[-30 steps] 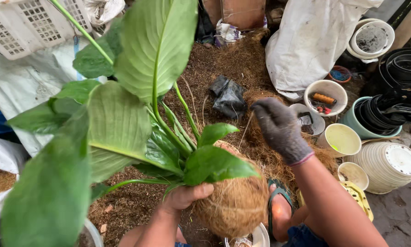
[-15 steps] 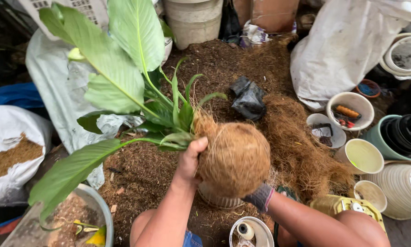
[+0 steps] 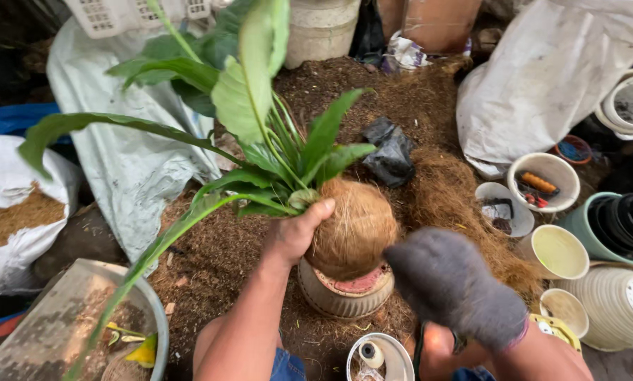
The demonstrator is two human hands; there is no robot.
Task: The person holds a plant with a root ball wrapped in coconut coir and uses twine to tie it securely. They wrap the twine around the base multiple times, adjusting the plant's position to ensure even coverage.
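From the head camera, the fibre-wrapped root ball [image 3: 355, 226] is a rounded brown mass of coconut husk with a leafy green plant [image 3: 260, 120] rising from its upper left; long blades arch out to the left and downward. The ball rests on the rim of a low, round ceramic pot [image 3: 344, 296] directly beneath it.

The bare left hand [image 3: 295, 233] clasps the ball's left side, thumb lying over the top near the stems, forearm running down toward the camera. The gloved right hand [image 3: 454, 282], in a grey glove, hovers to the right of the ball, blurred and apart from it; whether its fingers are curled or spread cannot be told.

Right of the ball lies a heap of loose coconut fibre [image 3: 457, 204], then stacked plastic pots [image 3: 623, 303]. Left of it, bare soil, a white sack [image 3: 133, 169] and a metal basin [image 3: 62, 324] near.
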